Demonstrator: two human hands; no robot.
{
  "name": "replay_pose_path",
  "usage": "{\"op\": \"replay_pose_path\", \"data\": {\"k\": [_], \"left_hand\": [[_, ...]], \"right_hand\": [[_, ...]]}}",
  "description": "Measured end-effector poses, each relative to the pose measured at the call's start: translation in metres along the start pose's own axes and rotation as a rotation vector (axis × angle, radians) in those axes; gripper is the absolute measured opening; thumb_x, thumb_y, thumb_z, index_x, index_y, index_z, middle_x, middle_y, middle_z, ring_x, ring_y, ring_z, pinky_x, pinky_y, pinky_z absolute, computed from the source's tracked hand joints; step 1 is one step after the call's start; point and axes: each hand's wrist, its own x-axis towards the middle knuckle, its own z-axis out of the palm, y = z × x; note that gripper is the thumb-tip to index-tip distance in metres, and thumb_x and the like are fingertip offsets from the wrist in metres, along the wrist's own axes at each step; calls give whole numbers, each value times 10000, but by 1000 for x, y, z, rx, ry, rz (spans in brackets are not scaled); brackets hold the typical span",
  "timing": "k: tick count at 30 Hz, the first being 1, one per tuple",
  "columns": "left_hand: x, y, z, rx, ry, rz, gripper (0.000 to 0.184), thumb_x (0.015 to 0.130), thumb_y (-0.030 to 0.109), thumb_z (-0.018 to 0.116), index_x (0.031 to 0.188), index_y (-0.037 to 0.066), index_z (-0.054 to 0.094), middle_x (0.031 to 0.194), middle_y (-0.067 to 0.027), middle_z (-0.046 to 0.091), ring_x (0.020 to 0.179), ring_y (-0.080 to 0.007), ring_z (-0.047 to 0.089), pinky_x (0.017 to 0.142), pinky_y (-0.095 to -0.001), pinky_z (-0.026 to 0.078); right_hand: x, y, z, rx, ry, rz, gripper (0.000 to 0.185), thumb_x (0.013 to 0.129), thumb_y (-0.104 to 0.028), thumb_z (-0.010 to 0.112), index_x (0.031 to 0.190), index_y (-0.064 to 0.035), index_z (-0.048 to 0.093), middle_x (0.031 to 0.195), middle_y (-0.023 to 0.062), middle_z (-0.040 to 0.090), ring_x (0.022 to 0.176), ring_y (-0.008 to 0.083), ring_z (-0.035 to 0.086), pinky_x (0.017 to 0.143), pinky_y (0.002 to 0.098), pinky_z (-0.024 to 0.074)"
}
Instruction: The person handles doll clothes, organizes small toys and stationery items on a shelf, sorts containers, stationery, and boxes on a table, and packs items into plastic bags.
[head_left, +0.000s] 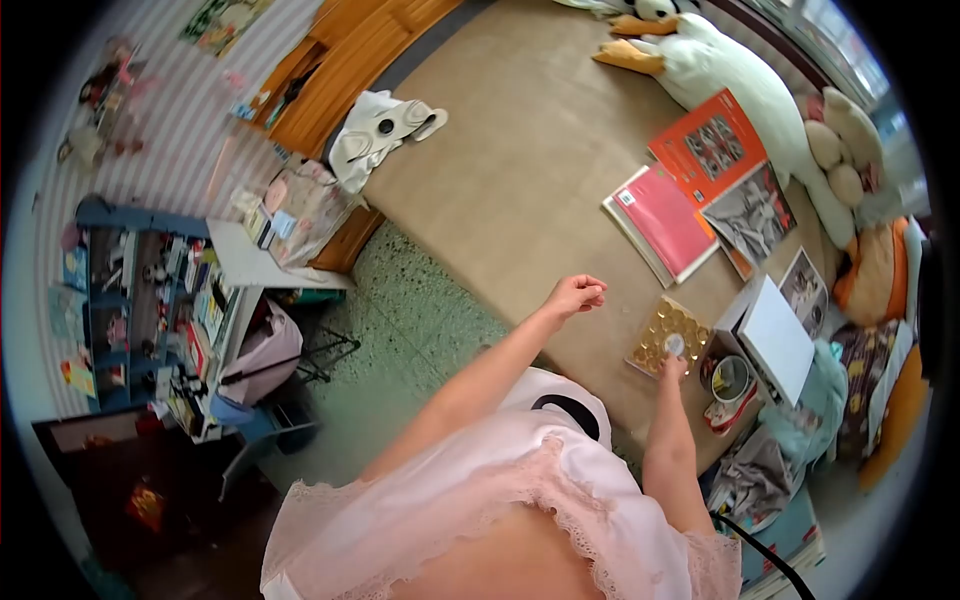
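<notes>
My right hand (674,368) reaches down to a square, gold-coloured tray or box (650,335) patterned with round shapes, lying near the bed's edge. Its fingertips are closed at a small round silvery disc (674,343) on top of the gold square; I cannot tell whether the disc is lifted. My left hand (578,297) hovers over the bed to the left, its fingers curled together. Whatever lies inside those fingers, if anything, is hidden. Beside the gold square stand a round tin (731,377) and a white box (775,340).
On the tan bed (480,150) lie a pink book (665,222), an orange-red book (710,145) and black-and-white pictures (752,215). A large plush goose (745,80) and other soft toys line the far side. Clothes (755,470) pile up at the right; a desk (245,255) stands left.
</notes>
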Motion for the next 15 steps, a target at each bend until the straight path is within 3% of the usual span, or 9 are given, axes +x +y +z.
{"op": "replay_pose_path", "data": {"k": [2, 5, 7, 11, 15], "left_hand": [[-8, -1, -25, -57, 64, 19, 140, 889, 190, 528, 958, 103, 612, 795, 12, 618, 743, -78, 588, 690, -242, 458], [-19, -4, -74, -137, 189, 44, 149, 891, 204, 533, 970, 106, 613, 811, 11, 625, 752, -77, 591, 692, -242, 464], [-32, 0, -107, -184, 266, 59, 172, 890, 218, 536, 999, 107, 609, 847, 6, 630, 777, -82, 595, 704, -246, 470], [-54, 1, -179, -306, 399, 112, 190, 909, 243, 502, 948, 96, 616, 794, 19, 613, 702, -67, 580, 609, -218, 457], [-83, 2, -276, -368, 488, 211, 236, 919, 284, 479, 954, 94, 614, 822, 19, 618, 694, -66, 580, 592, -213, 463]], "right_hand": [[-16, -28, 38, 37, -197, 72, 261, 796, -87, 595, 1021, -44, 469, 766, 73, 563, 538, 162, 554, 400, 282, 419], [-85, -82, 109, -15, -274, 73, 334, 810, -127, 591, 1106, -44, 463, 876, 82, 576, 648, 172, 600, 467, 273, 474], [-115, -94, 160, -77, -370, 30, 342, 813, -145, 592, 1113, -44, 462, 896, 79, 576, 681, 178, 608, 505, 274, 492], [-187, -106, 250, -169, -618, 4, 357, 823, -177, 587, 1126, -38, 462, 913, 70, 587, 715, 183, 621, 589, 279, 517], [-267, -101, 329, -278, -766, -24, 343, 820, -181, 588, 1112, -39, 480, 919, 74, 599, 723, 181, 624, 597, 282, 516]]}}
